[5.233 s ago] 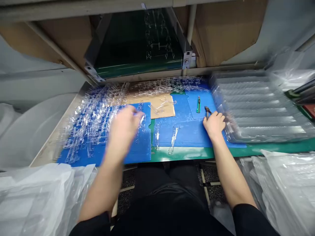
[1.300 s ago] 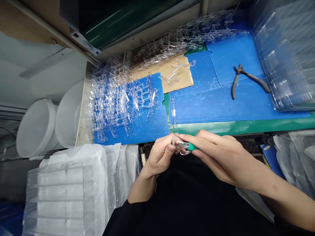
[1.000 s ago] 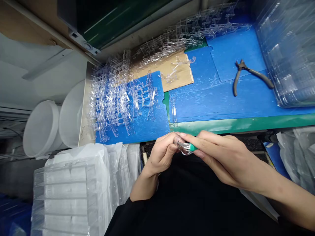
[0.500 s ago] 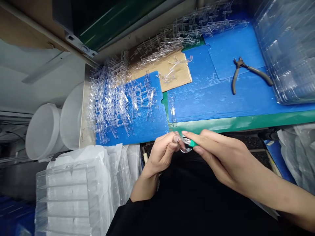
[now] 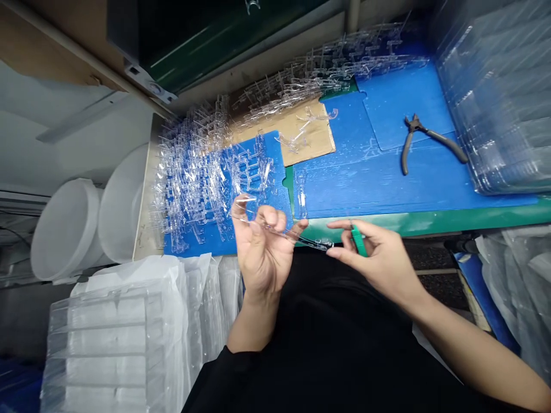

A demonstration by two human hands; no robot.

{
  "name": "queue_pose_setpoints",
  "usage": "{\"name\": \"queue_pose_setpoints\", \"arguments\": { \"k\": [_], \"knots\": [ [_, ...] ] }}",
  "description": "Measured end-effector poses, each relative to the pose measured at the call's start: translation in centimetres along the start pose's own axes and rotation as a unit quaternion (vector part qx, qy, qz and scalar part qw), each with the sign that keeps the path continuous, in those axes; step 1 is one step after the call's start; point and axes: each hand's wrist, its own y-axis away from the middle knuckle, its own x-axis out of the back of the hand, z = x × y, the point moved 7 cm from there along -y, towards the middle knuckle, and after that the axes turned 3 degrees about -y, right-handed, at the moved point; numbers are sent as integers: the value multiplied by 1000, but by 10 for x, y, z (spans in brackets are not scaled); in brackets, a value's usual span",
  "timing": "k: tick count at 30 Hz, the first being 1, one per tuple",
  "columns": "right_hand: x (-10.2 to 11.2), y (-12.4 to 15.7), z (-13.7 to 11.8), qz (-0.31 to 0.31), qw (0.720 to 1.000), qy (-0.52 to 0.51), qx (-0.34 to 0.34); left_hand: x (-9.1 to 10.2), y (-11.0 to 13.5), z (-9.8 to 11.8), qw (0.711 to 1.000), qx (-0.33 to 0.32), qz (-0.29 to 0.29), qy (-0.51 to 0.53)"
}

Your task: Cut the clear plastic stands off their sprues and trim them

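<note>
My left hand (image 5: 267, 246) is turned palm up, its fingers curled around a long clear plastic part (image 5: 312, 242). One end of the part sticks out toward my right hand (image 5: 374, 252). A small green-handled tool (image 5: 358, 241), perhaps a trimming knife, is tucked in the right fingers; its tip is hard to make out. The right thumb is close to the free end of the part, and I cannot tell if it touches. Beyond my hands, a similar clear part (image 5: 302, 195) lies on the blue sheet, and many more clear parts (image 5: 193, 172) are piled at the left.
Side cutters (image 5: 414, 129) lie with handles apart on the blue sheet (image 5: 365, 183). Stacked clear trays (image 5: 503, 115) stand at the right. White buckets (image 5: 64, 229) and a compartmented clear tray (image 5: 101, 344) are at the left. A dark green housing (image 5: 206, 34) overhangs the back.
My left hand has risen and turned palm up, showing the part's length. The right hand has drawn back right, the green tool now upright in its fingers, away from the part.
</note>
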Motion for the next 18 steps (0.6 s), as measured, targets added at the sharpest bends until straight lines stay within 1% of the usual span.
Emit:
{"name": "queue_pose_setpoints", "arguments": {
  "k": [2,4,5,6,7,8,9,10,12,13,14,15,16,18],
  "knots": [
    [-10,1,10,-11,999,-49,-18,4,-2,3,999,-5,47,-5],
    [-14,2,14,-9,995,-97,-28,7,-2,4,997,-13,55,-48],
    [-14,2,14,-2,993,-117,-29,8,-1,5,994,-31,51,-96],
    [-12,2,12,6,992,-127,-25,8,0,8,981,-73,49,-172],
    [-9,2,9,16,992,-124,-16,7,3,14,955,-133,46,-262],
    [-6,2,3,28,994,-108,0,5,8,19,916,-198,44,-346],
    [-4,3,-3,40,996,-82,22,0,13,22,869,-256,33,-422],
    [-2,4,-11,46,997,-49,48,-6,18,21,820,-299,8,-488],
    [-5,9,-27,39,993,18,106,-20,26,13,733,-343,-80,-582],
    [-8,13,-34,27,990,44,135,-26,29,9,697,-354,-126,-610],
    [-12,17,-39,15,986,63,156,-31,33,6,666,-369,-160,-628],
    [-14,21,-43,5,983,77,169,-33,35,6,653,-380,-176,-630],
    [-14,25,-46,1,981,90,172,-33,35,9,663,-385,-176,-617],
    [-12,32,-48,-5,977,135,166,-29,32,15,703,-375,-158,-583]
  ]
}}
